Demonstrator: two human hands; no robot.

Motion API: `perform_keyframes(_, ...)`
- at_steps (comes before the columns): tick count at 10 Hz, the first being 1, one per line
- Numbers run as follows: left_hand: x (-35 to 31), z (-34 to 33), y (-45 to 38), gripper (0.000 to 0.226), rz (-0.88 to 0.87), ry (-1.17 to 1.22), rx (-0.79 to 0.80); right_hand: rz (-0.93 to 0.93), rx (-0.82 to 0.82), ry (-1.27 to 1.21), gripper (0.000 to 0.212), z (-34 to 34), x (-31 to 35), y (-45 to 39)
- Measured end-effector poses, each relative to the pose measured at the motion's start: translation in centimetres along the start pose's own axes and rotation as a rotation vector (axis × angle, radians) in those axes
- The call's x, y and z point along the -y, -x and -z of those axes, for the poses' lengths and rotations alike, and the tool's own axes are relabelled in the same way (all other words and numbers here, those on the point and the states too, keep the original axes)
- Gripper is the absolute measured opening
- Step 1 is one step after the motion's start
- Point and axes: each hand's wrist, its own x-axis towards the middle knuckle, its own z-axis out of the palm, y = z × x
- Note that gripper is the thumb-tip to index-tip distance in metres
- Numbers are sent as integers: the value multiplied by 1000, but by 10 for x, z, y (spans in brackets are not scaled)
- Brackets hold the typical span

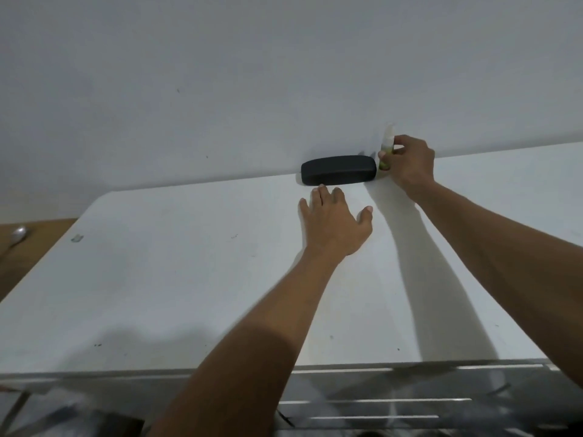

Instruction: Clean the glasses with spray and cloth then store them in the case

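A closed black glasses case (339,170) lies against the wall at the back of the white table (189,279). Just in front of it my left hand (334,225) hovers open, fingers spread, fingertips close to the case's front edge. Right of the case stands a small spray bottle (386,149) with a clear cap and a green lower part. My right hand (413,165) is closed around the bottle. No glasses or cloth are visible.
A white wall (284,74) rises directly behind the table. A spoon (17,236) lies on a brown surface at the far left. A metal rack (394,402) shows below the table's front edge.
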Motion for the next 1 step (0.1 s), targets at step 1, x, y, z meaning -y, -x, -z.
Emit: perform_keyframes(1,1,0,0,77,25,-2,12,-56,-7,-25,50,0,-5,-2)
